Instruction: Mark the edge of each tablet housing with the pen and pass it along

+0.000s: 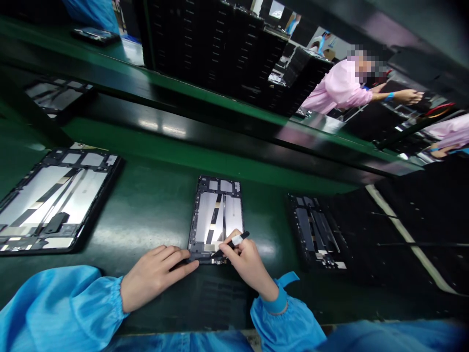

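An opened tablet lies on the green bench in front of me, its silver inner plate, dark frame and ribbon cables exposed. My right hand is closed round a slim black pointed tool with a white label on its shaft. The tool's tip comes down at the tablet's near end, close to small parts there. At the near left corner rests my left hand, fingers stretched out, with thumb and forefinger touching the tablet's edge. What lies under those fingertips is hidden.
A second opened tablet lies at the left, and a darker one to the right beside black material with a pale strip. A raised shelf runs along the back. Beyond it a person in pink reaches sideways.
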The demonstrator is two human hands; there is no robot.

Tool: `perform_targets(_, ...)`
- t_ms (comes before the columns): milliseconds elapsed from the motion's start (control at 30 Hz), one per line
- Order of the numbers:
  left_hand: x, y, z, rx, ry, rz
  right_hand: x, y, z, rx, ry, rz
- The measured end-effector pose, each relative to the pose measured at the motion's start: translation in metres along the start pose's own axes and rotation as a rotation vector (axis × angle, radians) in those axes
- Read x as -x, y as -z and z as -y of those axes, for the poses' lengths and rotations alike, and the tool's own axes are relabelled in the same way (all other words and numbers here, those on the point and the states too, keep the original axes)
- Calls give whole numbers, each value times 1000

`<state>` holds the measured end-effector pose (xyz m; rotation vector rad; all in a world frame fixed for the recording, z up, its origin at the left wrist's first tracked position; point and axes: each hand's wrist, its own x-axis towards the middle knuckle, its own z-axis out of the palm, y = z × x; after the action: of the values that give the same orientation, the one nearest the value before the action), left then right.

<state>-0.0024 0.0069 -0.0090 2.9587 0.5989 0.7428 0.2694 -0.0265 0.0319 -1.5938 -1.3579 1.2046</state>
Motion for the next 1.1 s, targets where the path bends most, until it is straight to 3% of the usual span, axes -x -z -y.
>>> perform_targets(200,0,2,1,1,6,48,-2,-1,-5,-103,-19,7)
perform_targets(567,9,-15,-1,-80,2,46,0,-2,-5,-98,-17,1)
perform_targets(767,0,-7,-4,-96,17,9,-1,-2,-4,-83,-11,7)
perform_targets(933,-9,2,-5,-97,19,46,-1,-2,-2,-66,-2,6)
perform_targets(1100,-15,-1,-15,-143,38,96,-1,-2,-1,-52,0,7)
